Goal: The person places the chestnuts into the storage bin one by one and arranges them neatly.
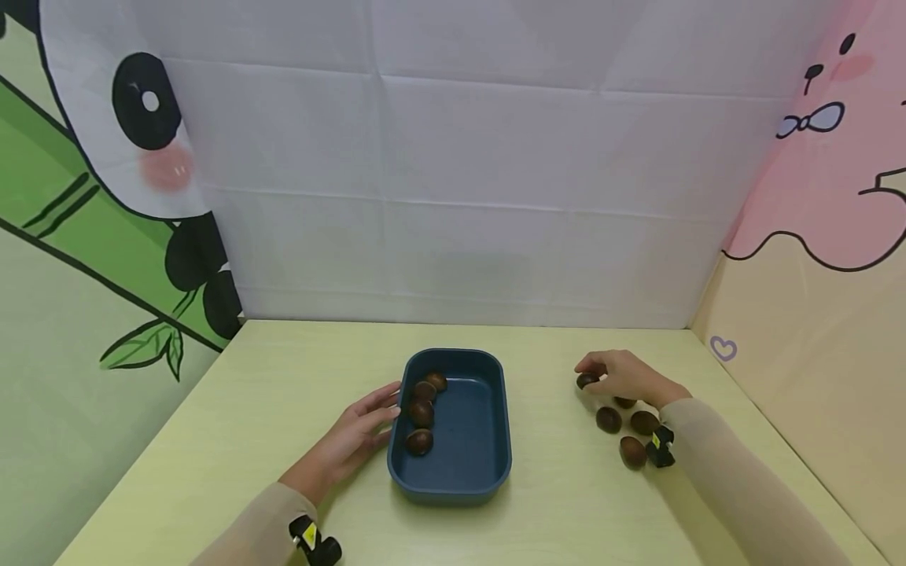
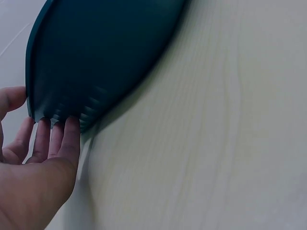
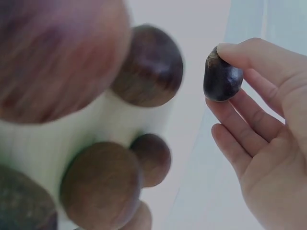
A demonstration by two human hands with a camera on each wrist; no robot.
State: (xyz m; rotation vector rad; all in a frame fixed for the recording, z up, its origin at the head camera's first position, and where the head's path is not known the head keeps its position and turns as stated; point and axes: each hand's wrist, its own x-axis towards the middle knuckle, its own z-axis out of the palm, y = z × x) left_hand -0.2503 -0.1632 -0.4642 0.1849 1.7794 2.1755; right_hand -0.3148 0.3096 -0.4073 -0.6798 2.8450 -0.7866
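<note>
A dark blue rectangular tub (image 1: 467, 472) stands on the table, with several brown chestnuts (image 1: 420, 442) lined up along its left side. My left hand (image 1: 357, 431) rests against the tub's left wall. In the left wrist view, the extended fingers (image 2: 71, 139) touch the outer wall and the thumb lies at the rim. On the right, my right hand (image 1: 630, 376) pinches a dark chestnut (image 3: 223, 79) between thumb and fingers. Below and beside that hand lie several loose chestnuts (image 1: 609, 420), one of them partly hidden under it.
The pale yellow table (image 1: 304, 369) ends at a white sheet (image 1: 467, 157) behind. Printed panels flank it, a panda and bamboo (image 1: 149, 259) on the left, a pink animal (image 1: 835, 189) on the right. Each sleeve carries a black wrist camera (image 1: 314, 542).
</note>
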